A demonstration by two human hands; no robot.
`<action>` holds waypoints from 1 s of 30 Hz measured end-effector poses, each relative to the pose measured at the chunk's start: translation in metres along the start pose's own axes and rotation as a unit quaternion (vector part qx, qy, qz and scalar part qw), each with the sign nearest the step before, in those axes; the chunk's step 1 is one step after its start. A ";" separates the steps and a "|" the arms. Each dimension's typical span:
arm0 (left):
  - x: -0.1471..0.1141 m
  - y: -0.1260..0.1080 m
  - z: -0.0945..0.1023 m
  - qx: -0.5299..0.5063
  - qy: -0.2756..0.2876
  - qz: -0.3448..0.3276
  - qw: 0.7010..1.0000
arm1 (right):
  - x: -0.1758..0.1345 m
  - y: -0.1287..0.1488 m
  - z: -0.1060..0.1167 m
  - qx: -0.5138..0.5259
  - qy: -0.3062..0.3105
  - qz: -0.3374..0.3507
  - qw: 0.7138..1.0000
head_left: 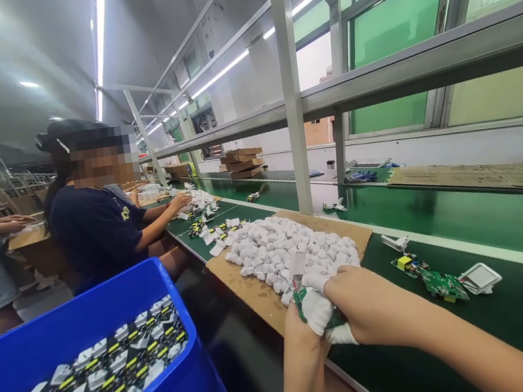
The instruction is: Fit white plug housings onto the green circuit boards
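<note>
Both hands meet over the near edge of a cardboard sheet (235, 284), closed together around a green circuit board (299, 299) with a white plastic piece (299, 262) standing up from its far end. The left hand (296, 330) comes up from below and the right hand (356, 299) reaches in from the right; white coverings sit on the fingertips, and the fingers hide much of the board, so the exact grip cannot be told. Just beyond them, a broad heap of small white lumps (291, 237) covers most of the cardboard, which lies on the dark green tabletop (386, 360). To the right of the hands, loose boards (442, 284) with yellow parts lie on the tabletop, with white plastic parts next to them. To the left stands a blue bin (172, 325), filled with rows of boards with yellow and white parts (94, 369). Past the bin, a co-worker (95, 226) in a dark top sits at the same line, arms stretched toward another white heap (202, 199). Further along, flat cardboard boxes (242, 163) are stacked.
</note>
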State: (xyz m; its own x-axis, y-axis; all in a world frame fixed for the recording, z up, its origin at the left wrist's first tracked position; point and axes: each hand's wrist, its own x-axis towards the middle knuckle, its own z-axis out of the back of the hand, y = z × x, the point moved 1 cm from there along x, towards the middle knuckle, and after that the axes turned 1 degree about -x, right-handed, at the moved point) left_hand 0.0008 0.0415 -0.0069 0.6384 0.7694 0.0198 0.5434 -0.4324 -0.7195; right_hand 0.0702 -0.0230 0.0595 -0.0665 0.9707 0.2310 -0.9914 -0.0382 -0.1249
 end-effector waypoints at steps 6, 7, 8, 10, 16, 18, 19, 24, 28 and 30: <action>0.000 -0.003 0.004 -0.012 0.075 0.006 0.997 | -0.001 -0.003 0.000 0.009 0.005 0.001 1.000; -0.002 -0.005 0.003 -0.036 0.070 0.023 0.997 | -0.002 -0.003 0.000 0.011 0.007 -0.002 1.000; -0.003 -0.006 0.003 -0.053 0.061 0.040 0.996 | -0.002 -0.003 0.000 0.013 0.009 -0.006 1.000; -0.005 -0.008 0.002 -0.054 0.054 0.059 0.995 | -0.001 -0.003 0.000 0.014 0.016 -0.009 1.000; -0.004 -0.010 0.008 0.017 0.151 0.052 0.987 | -0.001 -0.003 0.001 -0.004 0.027 0.000 1.000; -0.003 -0.012 0.012 0.034 0.169 0.050 0.984 | -0.001 -0.003 0.002 -0.004 0.024 0.006 1.000; -0.003 -0.013 0.013 0.044 0.177 0.049 0.982 | -0.001 -0.002 0.002 -0.002 0.023 0.007 1.000; -0.005 -0.016 0.011 0.027 0.189 0.049 0.980 | -0.001 -0.002 0.003 0.004 0.027 -0.002 1.000; -0.006 -0.012 0.006 -0.004 0.132 0.063 0.989 | 0.000 -0.001 0.004 -0.008 0.033 -0.006 0.999; -0.006 -0.012 0.006 0.005 0.156 0.058 0.986 | 0.000 0.000 0.005 -0.015 0.029 -0.003 0.999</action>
State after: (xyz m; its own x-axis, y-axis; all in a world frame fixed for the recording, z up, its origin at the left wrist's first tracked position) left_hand -0.0126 0.0452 -0.0026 0.8334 0.5323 0.1485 0.4522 -0.5025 -0.7369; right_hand 0.0701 -0.0242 0.0639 -0.0532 0.9829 0.1765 -0.9881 -0.0262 -0.1518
